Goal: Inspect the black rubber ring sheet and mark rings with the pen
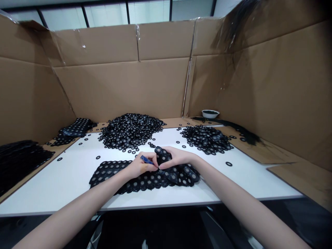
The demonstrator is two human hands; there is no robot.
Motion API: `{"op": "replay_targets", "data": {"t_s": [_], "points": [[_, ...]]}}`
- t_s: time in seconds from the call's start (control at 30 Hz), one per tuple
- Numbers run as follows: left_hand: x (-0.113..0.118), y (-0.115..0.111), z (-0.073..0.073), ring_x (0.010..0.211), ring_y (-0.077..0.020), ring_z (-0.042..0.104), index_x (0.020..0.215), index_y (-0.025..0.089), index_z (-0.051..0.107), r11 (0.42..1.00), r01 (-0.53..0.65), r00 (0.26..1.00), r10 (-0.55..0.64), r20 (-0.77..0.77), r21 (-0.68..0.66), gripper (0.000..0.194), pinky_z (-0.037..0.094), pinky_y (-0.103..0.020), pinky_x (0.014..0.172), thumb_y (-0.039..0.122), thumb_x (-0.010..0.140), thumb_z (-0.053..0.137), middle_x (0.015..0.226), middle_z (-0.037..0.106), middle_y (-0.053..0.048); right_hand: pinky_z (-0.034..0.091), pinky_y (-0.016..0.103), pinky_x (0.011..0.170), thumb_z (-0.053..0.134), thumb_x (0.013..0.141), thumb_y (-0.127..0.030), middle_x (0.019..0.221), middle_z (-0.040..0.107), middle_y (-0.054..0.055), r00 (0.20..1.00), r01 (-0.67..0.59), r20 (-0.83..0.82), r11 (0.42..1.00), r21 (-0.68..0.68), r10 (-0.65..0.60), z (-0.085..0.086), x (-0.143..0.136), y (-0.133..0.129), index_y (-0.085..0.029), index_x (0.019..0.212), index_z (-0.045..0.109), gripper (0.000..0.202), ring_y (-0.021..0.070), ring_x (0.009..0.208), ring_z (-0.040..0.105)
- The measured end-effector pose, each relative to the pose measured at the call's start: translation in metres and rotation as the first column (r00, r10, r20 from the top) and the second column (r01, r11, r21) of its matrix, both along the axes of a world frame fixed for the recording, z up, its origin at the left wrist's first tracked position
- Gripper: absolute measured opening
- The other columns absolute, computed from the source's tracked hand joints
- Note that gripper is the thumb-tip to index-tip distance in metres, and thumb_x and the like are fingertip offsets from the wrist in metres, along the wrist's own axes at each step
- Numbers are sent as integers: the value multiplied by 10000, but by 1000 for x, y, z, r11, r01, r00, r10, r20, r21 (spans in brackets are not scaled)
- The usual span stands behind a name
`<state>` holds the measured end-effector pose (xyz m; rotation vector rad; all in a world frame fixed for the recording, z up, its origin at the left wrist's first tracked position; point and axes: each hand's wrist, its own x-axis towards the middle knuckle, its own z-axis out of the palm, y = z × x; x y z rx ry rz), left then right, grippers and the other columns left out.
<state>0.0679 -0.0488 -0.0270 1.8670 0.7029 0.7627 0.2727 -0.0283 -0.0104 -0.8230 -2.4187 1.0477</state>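
A black sheet of joined rings lies across the front of the white tabletop, its right part bunched and folded up. My left hand is closed over the sheet with a small blue tool in its grip; the tool's working end is hidden by the fingers. My right hand pinches a raised fold of the sheet between thumb and fingers. Both hands' fingertips meet at this fold. Whatever fine piece may be between them is too small to make out.
Behind my hands sit a large heap of loose black rings and a smaller ring pile. Folded ring sheets and a dark stack are at left. A white bowl and black strands lie back right. Cardboard walls enclose the table.
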Motion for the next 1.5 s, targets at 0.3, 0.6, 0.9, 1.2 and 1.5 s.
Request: {"op": "replay_targets", "data": {"t_s": [0.3,0.6,0.9,1.2,1.5], "points": [[0,0,1,571,-97,447,620,113,606,1000,-11,1000,11,-7,4,57,324,-205,571,158,636,637,570,543,15,416,303,837,696,651,-403,1025,610,22,1000,-7,-17,1000,-12,7,0,0,0,-167,1005,569,444,202,926,555],[0,1,0,568,-95,446,627,111,608,1000,-9,1000,9,-4,4,49,321,-203,569,147,638,639,569,542,18,418,299,817,701,649,-412,1018,610,25,1000,14,2,1000,5,-14,-1,0,1,-163,1002,565,453,203,911,557],[0,0,1,565,-92,445,624,110,603,1000,-4,1000,4,-3,-6,47,322,-202,565,138,643,636,573,546,16,416,299,831,696,655,-404,1037,609,22,1000,0,-4,1000,-3,0,-1,0,1,-170,1014,564,448,206,938,555],[0,0,-1,565,-89,459,621,113,595,1000,1,1000,-1,-5,-11,48,327,-199,562,125,643,636,574,545,20,422,297,820,697,653,-405,1027,613,24,1000,-1,-2,1000,5,1,-1,0,0,-168,1013,569,449,203,917,558],[1,0,1,534,-86,455,631,109,588,999,11,1000,-12,-7,-47,59,322,-195,535,145,650,631,549,530,22,418,300,839,697,652,-392,1040,613,25,1000,-10,-18,1000,-6,10,-1,0,1,-163,1016,569,449,206,944,555]]}}
